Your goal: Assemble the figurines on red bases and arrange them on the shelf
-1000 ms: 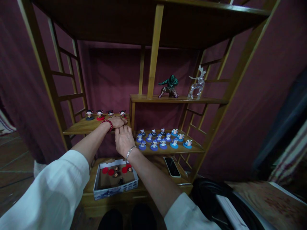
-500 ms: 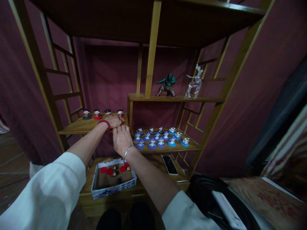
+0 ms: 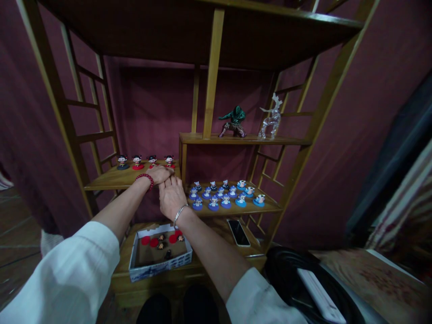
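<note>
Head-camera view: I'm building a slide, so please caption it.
Left hand and right hand close together at a shelf edge, near four figurines, above an open box.

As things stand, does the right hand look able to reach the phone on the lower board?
Probably yes: nothing visible lies on the phone or blocks its near end; the right hand would need to draw back and down first.

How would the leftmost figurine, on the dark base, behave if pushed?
The figurine looks small, so it is probably light. Its flat, wide dark base should make it slide rather than roll, though its big head could let it tip under a high push.
</note>
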Available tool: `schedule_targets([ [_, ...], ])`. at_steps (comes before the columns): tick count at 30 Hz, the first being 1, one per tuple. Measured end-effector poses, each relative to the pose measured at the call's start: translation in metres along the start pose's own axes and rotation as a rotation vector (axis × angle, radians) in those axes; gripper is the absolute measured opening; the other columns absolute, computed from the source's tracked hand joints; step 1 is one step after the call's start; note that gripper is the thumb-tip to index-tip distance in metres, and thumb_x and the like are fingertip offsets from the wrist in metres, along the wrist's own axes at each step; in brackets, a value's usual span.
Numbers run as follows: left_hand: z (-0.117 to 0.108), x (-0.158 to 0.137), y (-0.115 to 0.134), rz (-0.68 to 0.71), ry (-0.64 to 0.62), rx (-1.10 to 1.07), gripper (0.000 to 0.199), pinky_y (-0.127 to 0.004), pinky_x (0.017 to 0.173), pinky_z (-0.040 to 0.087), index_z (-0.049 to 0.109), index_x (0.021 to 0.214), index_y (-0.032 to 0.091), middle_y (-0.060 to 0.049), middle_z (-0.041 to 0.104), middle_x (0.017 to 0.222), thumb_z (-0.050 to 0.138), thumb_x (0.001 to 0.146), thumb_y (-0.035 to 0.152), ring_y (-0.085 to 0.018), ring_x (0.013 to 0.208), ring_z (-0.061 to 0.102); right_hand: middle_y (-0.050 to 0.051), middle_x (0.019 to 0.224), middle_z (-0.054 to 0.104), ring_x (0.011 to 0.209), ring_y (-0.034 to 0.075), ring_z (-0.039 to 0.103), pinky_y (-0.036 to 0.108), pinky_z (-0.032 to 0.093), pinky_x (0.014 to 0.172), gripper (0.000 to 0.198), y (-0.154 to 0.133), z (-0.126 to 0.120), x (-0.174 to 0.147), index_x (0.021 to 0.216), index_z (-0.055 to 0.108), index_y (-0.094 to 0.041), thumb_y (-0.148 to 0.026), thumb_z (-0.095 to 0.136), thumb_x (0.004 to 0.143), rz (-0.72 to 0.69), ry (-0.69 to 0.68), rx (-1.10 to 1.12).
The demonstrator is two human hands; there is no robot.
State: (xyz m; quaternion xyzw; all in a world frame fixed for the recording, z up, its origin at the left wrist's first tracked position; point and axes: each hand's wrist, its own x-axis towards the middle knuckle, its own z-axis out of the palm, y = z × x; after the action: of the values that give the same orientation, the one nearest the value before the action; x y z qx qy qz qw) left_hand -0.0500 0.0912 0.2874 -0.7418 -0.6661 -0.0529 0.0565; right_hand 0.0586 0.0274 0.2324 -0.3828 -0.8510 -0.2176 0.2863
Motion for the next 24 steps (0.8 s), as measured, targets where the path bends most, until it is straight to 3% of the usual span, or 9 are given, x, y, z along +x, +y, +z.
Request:
schedule_targets([
  [6,0.004,-0.021,0.003,0.026,0.129,-0.043,0.051,-0.030,0.080,0.041,0.062,0.094,0.017,-0.011,0.061,0.106,0.016,0.085,0.036,-0.021,0.097,0.055,0.022,0.115,0.045,0.108,0.028,0.034,0.042,0.019,0.096,0.053,0.000,0.003,0.000,0.111,0.048,-0.001,-0.024,0.058,0.064,-0.015,-0.039,-0.003],
  [13,0.013,-0.062,0.010,0.016,0.490,-0.226,0.039,-0.027,0.082,0.040,0.060,0.096,0.016,-0.008,0.062,0.099,0.025,0.084,0.029,-0.018,0.093,0.055,0.023,0.129,0.035,0.124,0.026,0.020,0.042,0.012,0.103,0.061,0.000,0.002,-0.009,0.122,0.038,0.003,-0.018,0.052,0.067,-0.054,0.014,0.197],
  [19,0.039,-0.094,0.024,0.019,0.741,-0.397,0.032,-0.030,0.092,0.037,0.060,0.095,0.014,-0.006,0.060,0.099,0.033,0.079,0.017,-0.017,0.098,0.050,0.018,0.135,0.029,0.130,0.022,0.010,0.041,0.012,0.106,0.063,-0.007,0.009,-0.042,0.129,0.028,0.003,-0.013,0.042,0.070,-0.097,0.098,0.300],
  [24,0.063,-0.114,0.032,0.069,0.821,-0.445,0.032,-0.032,0.097,0.035,0.059,0.099,0.014,-0.006,0.056,0.111,0.033,0.078,0.014,-0.016,0.107,0.045,0.016,0.136,0.030,0.130,0.022,0.010,0.042,0.017,0.105,0.056,-0.014,0.021,-0.065,0.130,0.028,0.000,-0.017,0.037,0.077,-0.097,0.122,0.323],
])
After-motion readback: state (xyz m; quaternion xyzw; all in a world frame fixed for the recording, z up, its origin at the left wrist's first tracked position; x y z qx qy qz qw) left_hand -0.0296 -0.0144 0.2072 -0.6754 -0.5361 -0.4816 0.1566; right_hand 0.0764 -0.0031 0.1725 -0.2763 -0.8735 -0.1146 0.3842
